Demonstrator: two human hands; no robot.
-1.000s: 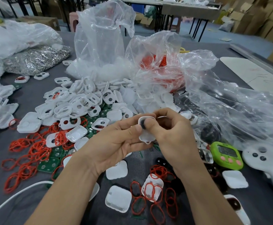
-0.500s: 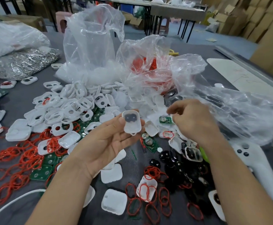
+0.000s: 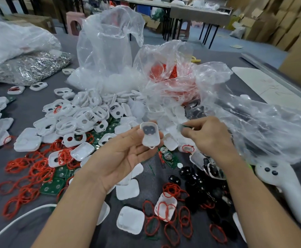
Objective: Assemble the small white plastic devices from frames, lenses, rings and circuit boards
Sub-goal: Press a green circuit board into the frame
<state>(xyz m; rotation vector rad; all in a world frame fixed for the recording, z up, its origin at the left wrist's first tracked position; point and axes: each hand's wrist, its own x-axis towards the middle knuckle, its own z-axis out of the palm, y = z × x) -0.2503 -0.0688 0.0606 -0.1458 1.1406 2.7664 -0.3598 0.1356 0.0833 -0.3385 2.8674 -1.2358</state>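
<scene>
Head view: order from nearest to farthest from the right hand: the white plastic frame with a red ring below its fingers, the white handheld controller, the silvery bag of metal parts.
1. White plastic frame with a red ring: lying just below the right hand.
2. White handheld controller: right side, nearer the person.
3. Silvery bag of metal parts: far left, back.

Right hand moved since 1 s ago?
Yes. The right hand left the white frame and shifted right, toward the white controller, now pinching a green board.
</scene>
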